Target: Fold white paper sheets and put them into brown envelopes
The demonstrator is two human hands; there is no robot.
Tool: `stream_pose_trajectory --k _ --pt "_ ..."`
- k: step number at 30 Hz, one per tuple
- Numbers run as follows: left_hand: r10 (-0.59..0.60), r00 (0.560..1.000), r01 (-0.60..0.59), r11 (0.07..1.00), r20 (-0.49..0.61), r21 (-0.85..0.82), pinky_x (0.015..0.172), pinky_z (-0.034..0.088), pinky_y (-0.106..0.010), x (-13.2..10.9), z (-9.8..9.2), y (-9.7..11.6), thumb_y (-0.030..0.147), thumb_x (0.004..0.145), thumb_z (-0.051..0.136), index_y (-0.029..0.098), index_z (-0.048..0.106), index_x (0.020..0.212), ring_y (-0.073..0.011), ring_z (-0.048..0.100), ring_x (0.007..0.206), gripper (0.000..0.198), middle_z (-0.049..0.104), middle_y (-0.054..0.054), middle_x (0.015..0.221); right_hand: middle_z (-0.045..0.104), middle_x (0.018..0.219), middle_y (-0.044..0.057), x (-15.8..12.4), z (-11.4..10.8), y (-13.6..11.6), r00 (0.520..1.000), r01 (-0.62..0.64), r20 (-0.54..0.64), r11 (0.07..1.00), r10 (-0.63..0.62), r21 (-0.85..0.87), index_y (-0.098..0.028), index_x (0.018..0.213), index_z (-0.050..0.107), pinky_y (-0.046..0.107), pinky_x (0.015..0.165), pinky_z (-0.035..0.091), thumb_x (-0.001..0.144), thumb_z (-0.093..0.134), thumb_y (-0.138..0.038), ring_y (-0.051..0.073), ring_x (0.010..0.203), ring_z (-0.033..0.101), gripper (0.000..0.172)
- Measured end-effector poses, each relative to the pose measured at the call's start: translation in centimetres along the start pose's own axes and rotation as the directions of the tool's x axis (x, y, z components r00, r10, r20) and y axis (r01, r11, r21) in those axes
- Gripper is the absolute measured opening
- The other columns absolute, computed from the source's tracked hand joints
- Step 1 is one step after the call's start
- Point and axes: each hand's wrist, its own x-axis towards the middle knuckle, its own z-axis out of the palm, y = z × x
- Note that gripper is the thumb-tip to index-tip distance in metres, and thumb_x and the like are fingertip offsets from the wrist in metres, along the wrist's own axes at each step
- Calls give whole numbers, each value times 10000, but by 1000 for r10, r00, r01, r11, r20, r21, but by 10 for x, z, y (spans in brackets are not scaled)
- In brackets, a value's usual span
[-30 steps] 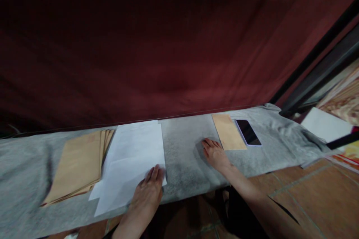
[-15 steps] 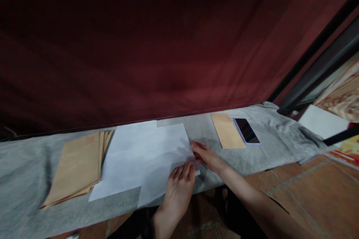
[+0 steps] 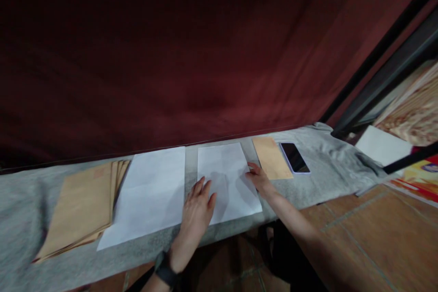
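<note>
A white sheet of paper point(image 3: 226, 164) lies flat in front of me on a grey cloth. My left hand point(image 3: 198, 205) rests over its left edge, palm down and fingers apart, holding nothing. At the sheet's right edge, my right hand point(image 3: 260, 180) has its fingers and thumb closed on the paper. Left of this sheet, across a strip of bare cloth, are more white sheets point(image 3: 150, 191); how many overlap there I cannot tell. A single brown envelope point(image 3: 273, 159) lies just right of my right hand.
Brown envelopes point(image 3: 82, 210) are stacked at the left, partly against the white sheets. A phone point(image 3: 294, 158) with a pale purple edge lies beside the single envelope. The grey cloth point(image 3: 328, 164) covers a narrow surface before a dark red curtain point(image 3: 205, 64). Black bars point(image 3: 386, 59) stand at right.
The sheet under my hands has moved right, apart from the other white sheets. My left hand has shifted left and its fingers have spread; my right hand has moved right with the sheet's edge.
</note>
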Motion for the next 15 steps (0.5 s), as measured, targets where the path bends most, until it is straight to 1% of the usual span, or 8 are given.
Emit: stream_pose_trajectory --k 3,5,6,8,10,11,15 --pt "-47 998 47 999 29 -16 1055 527 -436 3 12 -14 277 958 537 150 629 1312 -288 591 1305 387 575 -167 1461 663 677 -36 1 0 4 1000 -8 22 996 10 -86 -195 1109 660 283 612 499 616 620 -185 178 628 626 495" --pt "-43 998 43 999 50 -12 1072 509 -435 4 18 -15 270 955 528 143 613 1330 -285 573 1324 405 556 -169 1479 684 745 -26 1 2 7 1000 6 17 990 -3 -140 -204 1182 650 291 686 515 634 599 -141 188 714 647 554" --pt "-39 998 39 999 58 3 1085 495 -445 5 20 -13 264 949 532 142 608 1337 -292 557 1340 414 545 -168 1491 695 787 -15 1 2 8 999 37 11 978 -35 -207 -207 1225 641 298 730 518 649 589 -124 192 759 651 585" --pt "-46 997 43 998 69 45 1101 470 -476 6 23 -9 259 933 553 140 606 1342 -319 528 1366 429 521 -173 1513 709 867 14 3 2 10 992 124 24 910 -125 -396 -203 1311 609 314 810 515 690 567 -99 201 834 653 631" --pt "-71 995 66 995 71 74 1090 471 -500 9 23 -5 257 925 566 139 605 1348 -342 527 1362 441 497 -187 1530 717 919 36 5 0 12 980 191 67 809 -186 -555 -195 1362 583 323 851 510 726 544 -85 207 871 658 647" --pt "-83 994 77 994 73 76 1076 480 -501 10 23 -4 257 928 563 138 600 1356 -344 540 1349 446 489 -193 1535 720 934 40 6 0 12 978 206 87 776 -192 -597 -194 1370 579 322 855 509 737 536 -81 209 878 662 644" --pt "-101 992 96 994 78 59 1015 523 -473 14 19 -3 269 959 526 138 586 1376 -323 588 1300 441 478 -198 1544 729 910 31 11 -3 11 978 206 140 744 -152 -636 -202 1325 623 305 816 514 759 540 -83 206 842 678 584"
